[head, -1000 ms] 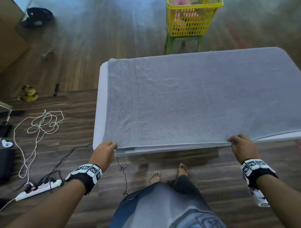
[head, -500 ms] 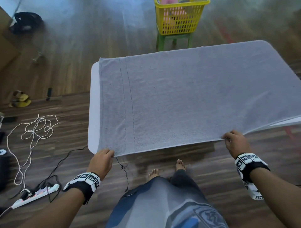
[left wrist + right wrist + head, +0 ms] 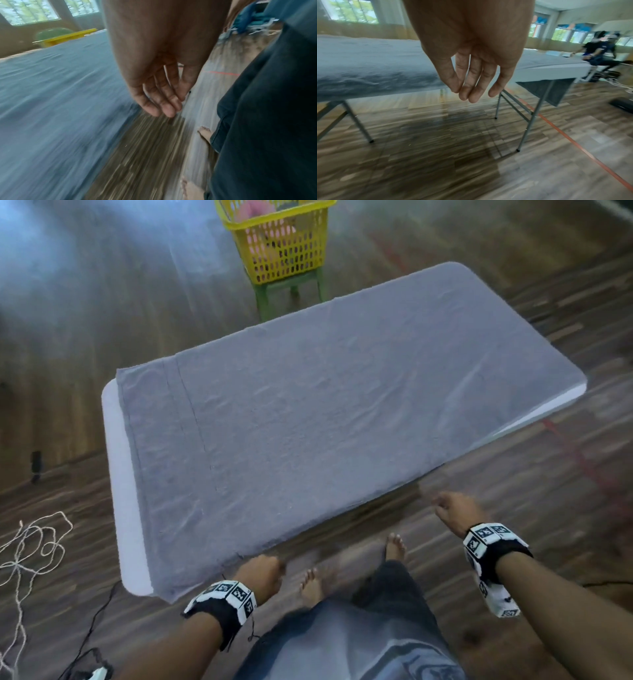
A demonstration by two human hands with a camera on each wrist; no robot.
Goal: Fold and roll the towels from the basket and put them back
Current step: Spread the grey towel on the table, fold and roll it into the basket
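Grey towel (image 3: 308,422) lies flat across the white folding table (image 3: 118,474), right end draped over the edge. Left hand (image 3: 262,573) and right hand (image 3: 457,510) both relaxed, empty, just off the near edge. Yellow basket (image 3: 277,237) beyond the table. Risk: overhanging end drags the towel askew, spoiling the fold.

Nothing here can be read as words or numbers. The wristbands (image 3: 224,597) carry only black-and-white square marker patterns (no letters), and the print on the person's shirt (image 3: 428,671) is too blurred.
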